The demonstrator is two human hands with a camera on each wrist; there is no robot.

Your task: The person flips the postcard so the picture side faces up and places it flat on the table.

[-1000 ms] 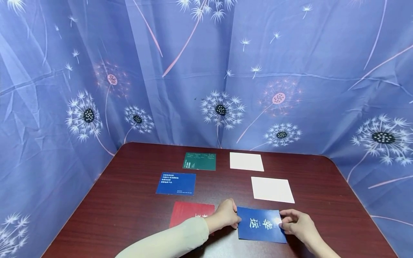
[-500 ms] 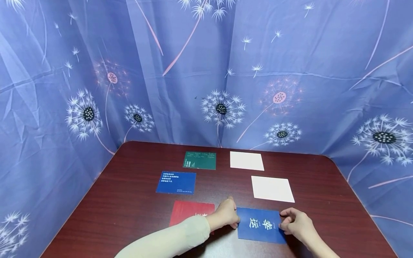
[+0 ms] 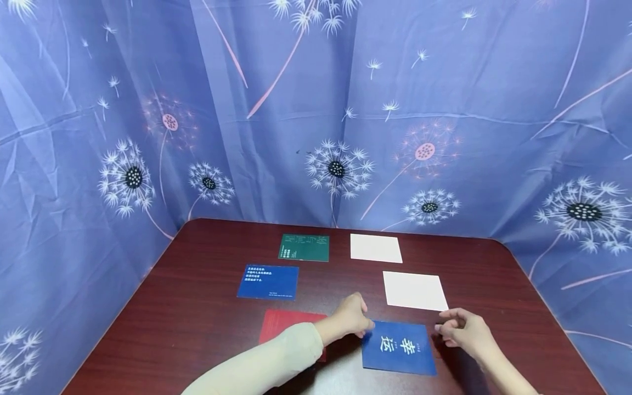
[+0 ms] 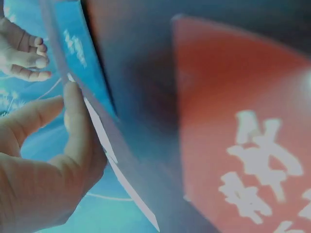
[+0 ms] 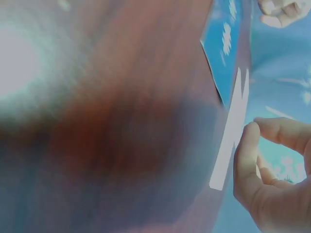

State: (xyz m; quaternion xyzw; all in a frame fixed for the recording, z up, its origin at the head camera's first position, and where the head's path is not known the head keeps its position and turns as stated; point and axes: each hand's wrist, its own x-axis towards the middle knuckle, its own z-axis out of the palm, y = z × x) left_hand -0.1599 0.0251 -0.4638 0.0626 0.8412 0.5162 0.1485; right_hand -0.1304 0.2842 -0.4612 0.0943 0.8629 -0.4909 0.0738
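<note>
A blue card (image 3: 399,359) with large white characters lies on the near part of the table. My left hand (image 3: 351,316) hovers at its upper left corner; one fingertip overlaps that corner in the head view. In the left wrist view the thumb and index finger are parted, holding nothing. Just right of the card is my right hand (image 3: 466,332), fingers loosely bent and free of it. The right wrist view has thumb and index finger (image 5: 278,127) nearly meeting, with nothing between them. A red card (image 3: 291,321) lies partly hidden under the left forearm.
Farther back on the dark red table (image 3: 197,329) lie a blue card with small text (image 3: 269,282), a green card (image 3: 304,248) and two white cards, one nearer (image 3: 416,291), the other behind (image 3: 376,248). A dandelion-print curtain (image 3: 276,137) closes off the back and sides.
Both hands have let go of the large-character blue card's edges. The right hand has drawn off to the right, and the left has lifted slightly. The cards lie where they were.
</note>
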